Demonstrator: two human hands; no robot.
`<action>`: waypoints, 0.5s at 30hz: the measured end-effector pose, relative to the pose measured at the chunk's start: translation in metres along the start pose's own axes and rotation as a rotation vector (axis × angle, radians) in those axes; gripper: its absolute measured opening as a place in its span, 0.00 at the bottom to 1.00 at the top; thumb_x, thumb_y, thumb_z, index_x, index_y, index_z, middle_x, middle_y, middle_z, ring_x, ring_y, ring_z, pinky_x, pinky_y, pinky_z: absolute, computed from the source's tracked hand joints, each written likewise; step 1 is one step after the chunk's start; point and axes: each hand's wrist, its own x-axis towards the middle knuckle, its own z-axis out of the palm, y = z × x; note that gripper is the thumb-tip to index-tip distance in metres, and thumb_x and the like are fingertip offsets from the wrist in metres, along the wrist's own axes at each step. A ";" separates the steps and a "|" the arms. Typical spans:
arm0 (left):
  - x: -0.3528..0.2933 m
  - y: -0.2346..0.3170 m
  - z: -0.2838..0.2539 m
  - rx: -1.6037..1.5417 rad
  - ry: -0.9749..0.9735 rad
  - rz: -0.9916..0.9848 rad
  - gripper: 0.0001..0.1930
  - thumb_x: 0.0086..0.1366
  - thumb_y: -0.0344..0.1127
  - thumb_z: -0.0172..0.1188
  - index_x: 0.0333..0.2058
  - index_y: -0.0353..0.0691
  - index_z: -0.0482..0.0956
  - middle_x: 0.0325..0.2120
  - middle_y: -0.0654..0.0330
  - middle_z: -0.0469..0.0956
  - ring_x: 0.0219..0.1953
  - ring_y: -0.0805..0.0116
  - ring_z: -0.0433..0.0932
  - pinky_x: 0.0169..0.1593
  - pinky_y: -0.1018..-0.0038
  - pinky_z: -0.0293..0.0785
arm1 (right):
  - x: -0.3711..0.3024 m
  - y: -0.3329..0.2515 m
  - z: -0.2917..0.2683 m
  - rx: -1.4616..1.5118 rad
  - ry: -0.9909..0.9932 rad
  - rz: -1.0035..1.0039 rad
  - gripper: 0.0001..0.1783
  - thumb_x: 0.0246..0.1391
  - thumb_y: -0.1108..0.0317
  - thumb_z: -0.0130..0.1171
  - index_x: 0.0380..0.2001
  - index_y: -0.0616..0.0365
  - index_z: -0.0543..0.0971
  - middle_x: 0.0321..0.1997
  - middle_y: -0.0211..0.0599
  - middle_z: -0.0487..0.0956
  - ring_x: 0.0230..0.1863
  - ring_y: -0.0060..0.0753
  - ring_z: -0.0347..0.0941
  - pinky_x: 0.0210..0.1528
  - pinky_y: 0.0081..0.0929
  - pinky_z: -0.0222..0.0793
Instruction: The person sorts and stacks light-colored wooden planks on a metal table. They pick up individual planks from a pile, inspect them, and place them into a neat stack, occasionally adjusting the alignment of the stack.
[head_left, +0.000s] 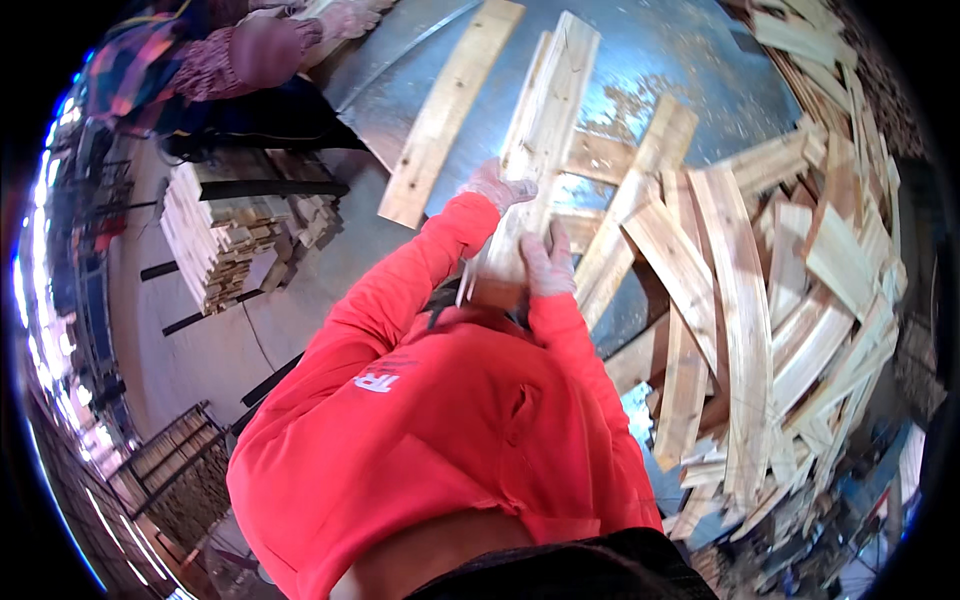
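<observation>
In front of my body, a bundle of pale wooden boards (557, 105) points away from me, its near end close to my chest. My left hand (495, 187), in a light work glove, grips the bundle's left edge with the thumb over the top. Nearer to me, my gloved right hand (549, 262) is closed against the right edge; its fingertips are partly hidden. A single knotty plank (450, 110) lies to the left of the bundle on the blue-grey metal table (720, 110). On the right, a slanting plank (640, 200) lies close to my right hand.
A large jumbled pile of boards (735, 310) covers the right side. Stacked boards (225, 235) stand on dark bars at the left. At the upper left is another person (215, 75) with gloved hands near the table. A metal rack with wood (170, 475) stands lower left.
</observation>
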 end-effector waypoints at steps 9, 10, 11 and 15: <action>-0.012 0.087 -0.087 0.066 0.076 0.148 0.46 0.55 0.57 0.65 0.62 0.31 0.57 0.47 0.43 0.76 0.50 0.51 0.77 0.54 0.66 0.71 | 0.023 -0.100 0.075 -0.137 -0.190 0.027 0.47 0.39 0.63 0.69 0.61 0.66 0.58 0.44 0.46 0.78 0.43 0.39 0.77 0.48 0.31 0.73; -0.004 0.092 -0.086 0.412 0.233 0.299 0.51 0.50 0.59 0.67 0.63 0.32 0.55 0.47 0.39 0.75 0.50 0.48 0.76 0.54 0.66 0.70 | 0.041 -0.090 0.089 -0.401 -0.149 0.022 0.50 0.38 0.62 0.69 0.63 0.65 0.55 0.45 0.49 0.78 0.43 0.43 0.78 0.48 0.31 0.73; 0.006 0.103 -0.099 0.379 0.195 0.273 0.49 0.50 0.57 0.67 0.63 0.33 0.56 0.46 0.40 0.76 0.50 0.50 0.76 0.54 0.67 0.70 | 0.043 -0.101 0.108 -0.411 -0.061 -0.185 0.53 0.39 0.59 0.68 0.65 0.66 0.51 0.46 0.51 0.77 0.46 0.47 0.77 0.49 0.34 0.72; 0.098 0.128 -0.193 0.421 -0.010 0.096 0.42 0.48 0.51 0.67 0.59 0.37 0.64 0.44 0.43 0.78 0.47 0.52 0.77 0.51 0.66 0.72 | 0.067 -0.176 0.156 -0.291 -0.392 -0.292 0.56 0.38 0.60 0.69 0.67 0.58 0.48 0.55 0.53 0.71 0.56 0.52 0.71 0.58 0.36 0.67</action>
